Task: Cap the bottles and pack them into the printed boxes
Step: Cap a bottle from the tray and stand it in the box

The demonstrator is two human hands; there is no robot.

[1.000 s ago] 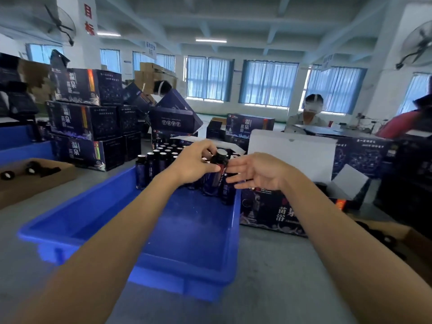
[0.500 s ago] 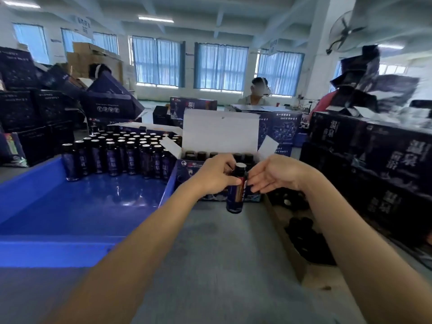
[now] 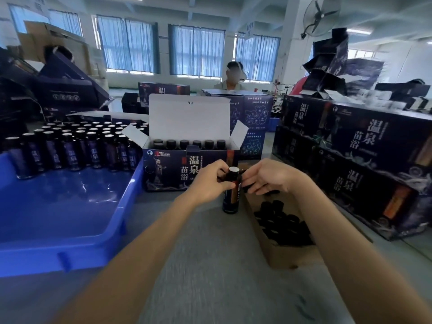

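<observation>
Room: factory floor, blue-curtained windows [image 3: 196, 52] along the far wall, wall fan [image 3: 321, 15] top right, another person [image 3: 230, 80] seated across. Surface: grey table [image 3: 210, 265], flat, nothing between bottle and box. Closed printed boxes [image 3: 374, 160] stacked right. Blue tray [image 3: 70, 230] left, uncapped bottles [image 3: 70, 150] crowded at its far end, near half bare. Open printed box [image 3: 187, 169] dead centre, lid flap up, back row full of capped bottles [image 3: 190, 144], front row mostly free as far as I can see. Cardboard tray of caps [image 3: 282, 225] near right, under the right forearm. Bottle [image 3: 231, 195] is upright, long axis vertical, just in front of the box's front wall; base at or just above the table, can't tell which. Left hand [image 3: 208, 181] wraps the upper body, firm hold. Right hand [image 3: 266, 176] comes in at the neck from the right, fingers curled around something dark, probably a cap; can't tell if it's pinching that, touching the bottle, or neither. Bottle top looks dark, cap seating unclear. Key relation: the box opening lies straight behind and above the bottle. Left hand is nearer and already carries it, so my read is lift, go forward over the wall, drop vertical into a front slot.
</observation>
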